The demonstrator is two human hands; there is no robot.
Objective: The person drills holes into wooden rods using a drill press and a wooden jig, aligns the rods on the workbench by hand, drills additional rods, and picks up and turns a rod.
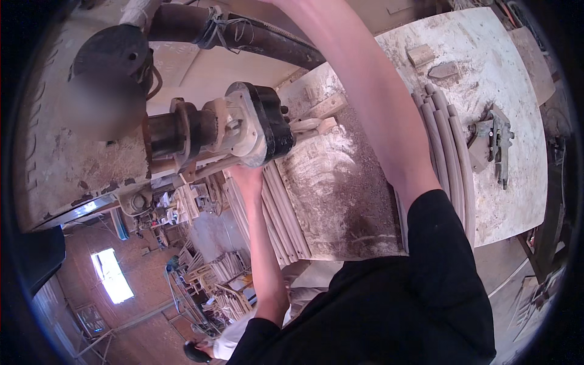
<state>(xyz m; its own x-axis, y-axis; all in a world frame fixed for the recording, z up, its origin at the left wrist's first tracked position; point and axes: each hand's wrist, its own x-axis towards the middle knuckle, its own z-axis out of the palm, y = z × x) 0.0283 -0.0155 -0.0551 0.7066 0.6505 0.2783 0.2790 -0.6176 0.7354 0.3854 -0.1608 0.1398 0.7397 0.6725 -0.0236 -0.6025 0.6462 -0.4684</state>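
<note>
My left hand (pixel 248 175) is at the underside of a machine's metal and black head (pixel 262 125), which hides most of its fingers; whether it grips anything cannot be told. A narrow wooden strip (pixel 212 168) runs beside that hand. Below and right of it lie several long wooden strips (pixel 280 214) side by side. My right arm stretches up across the table, and its hand is beyond the top edge of the view. Under this arm is a dusty wooden worktable (pixel 337 200). Curved wooden rods (pixel 440 137) lie in a bundle to the right of the arm.
A metal clamp-like fixture (pixel 499 141) and small wood blocks (pixel 420 55) lie on the pale board at right. A thick dark pipe (pixel 273 41) crosses the top. The machine's worn housing (pixel 91 169) stands at left. Another person (pixel 228 340) is at the bottom, near stacked wooden parts (pixel 228 303).
</note>
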